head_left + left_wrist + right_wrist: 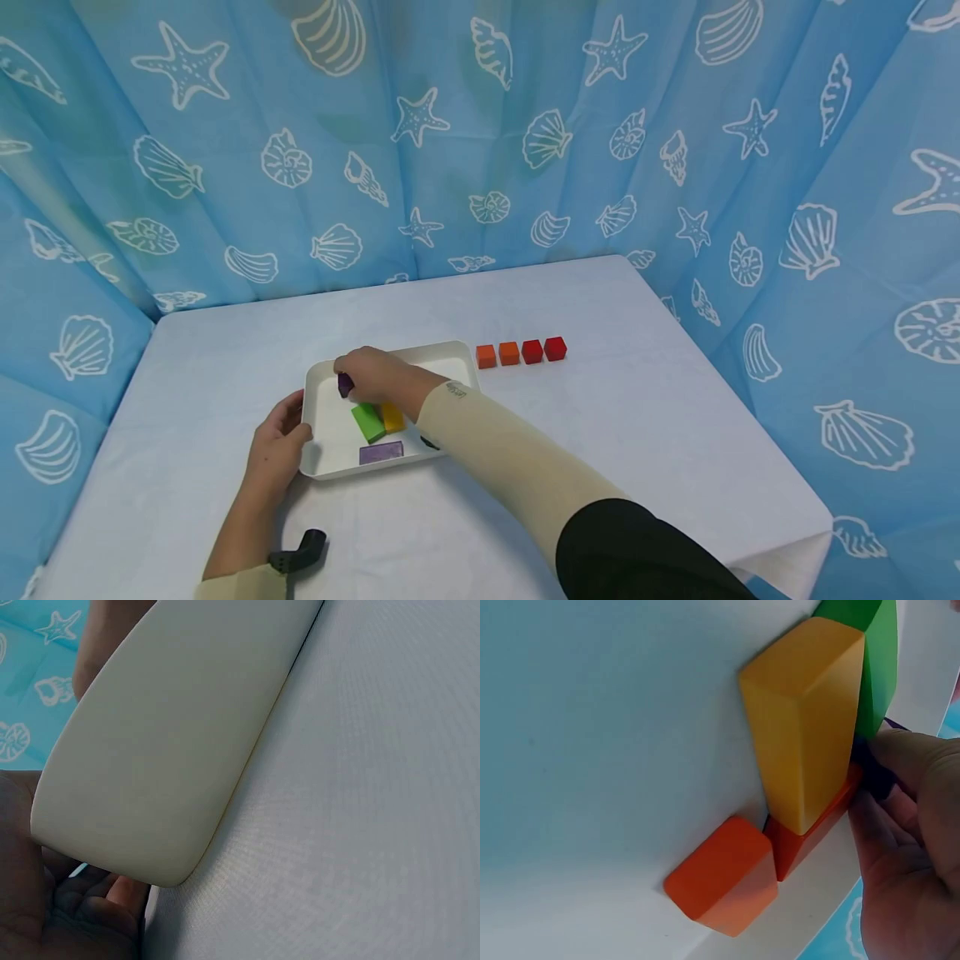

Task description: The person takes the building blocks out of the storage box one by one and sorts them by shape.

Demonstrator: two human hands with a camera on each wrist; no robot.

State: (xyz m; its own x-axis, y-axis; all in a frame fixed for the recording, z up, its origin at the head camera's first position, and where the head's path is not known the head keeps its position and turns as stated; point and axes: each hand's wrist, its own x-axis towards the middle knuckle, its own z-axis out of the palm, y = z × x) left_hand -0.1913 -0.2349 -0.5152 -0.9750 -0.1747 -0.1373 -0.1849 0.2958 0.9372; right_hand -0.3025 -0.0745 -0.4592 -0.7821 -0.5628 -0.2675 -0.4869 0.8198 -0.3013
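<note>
Right hand (pixel 372 372) pinching purple block (pixel 344 384) over white-clothed table (pixel 660 417), blue seashell curtain (pixel 525 125) behind

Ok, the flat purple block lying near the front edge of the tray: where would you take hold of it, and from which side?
Probably from above, pinching its two long edges. The purple block lies flat and alone on the tray floor, its top and both long sides exposed, apart from the green block. The tray's front rim runs close along it, so a low approach from the front looks blocked.
</note>
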